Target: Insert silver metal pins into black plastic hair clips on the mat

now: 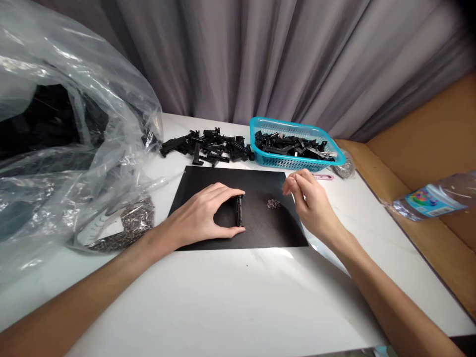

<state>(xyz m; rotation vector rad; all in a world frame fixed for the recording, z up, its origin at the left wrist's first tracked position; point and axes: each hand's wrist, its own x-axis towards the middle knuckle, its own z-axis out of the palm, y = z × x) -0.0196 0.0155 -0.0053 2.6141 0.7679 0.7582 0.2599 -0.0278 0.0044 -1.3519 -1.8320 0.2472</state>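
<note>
My left hand [203, 213] grips a narrow black plastic part [240, 210] by its two ends, between thumb and fingers. The part is over a black mat [208, 178]. To the right of it, a small heap of tiny metal pieces [274, 204] lies on the mat. My right hand [307, 198] is raised near the mat's right edge, with thumb and fingertips pinched together. Whatever is between those fingertips is too small to make out.
Behind the mat lie several loose black plastic parts [208, 146] and a blue basket [297, 161] of similar pieces. At left, a large clear plastic bag [111, 64] stands behind a bag of small metal pieces [126, 228]. A plastic bottle [431, 201] lies at right.
</note>
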